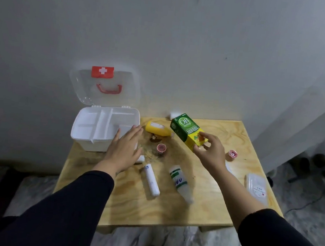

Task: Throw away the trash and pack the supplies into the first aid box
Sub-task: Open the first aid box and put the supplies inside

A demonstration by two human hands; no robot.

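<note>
On the left side of the table [169, 212] sits the white first aid box [88, 141]. Its clear lid [105, 86] stands up against the wall, so the box is open and its little rooms look empty. The left hand [124, 149] lies flat with its fingers spread, resting at the near right corner of the box, and it holds nothing. Just past it a yellow bottle [157, 130] lies on its side, and a small red cup [161, 148] sits near some brown crumbs. Closer to the person lie a white roll [151, 179] and a clear bottle [180, 182], both on their sides. The right hand [210, 153] has its grip closed on the low end of a green and yellow medicine box [187, 134], held up in the air. Its long side points up and to the left, toward the first aid box. That box lies to the left of this hand, so the medicine likely goes left and down into it.
</note>
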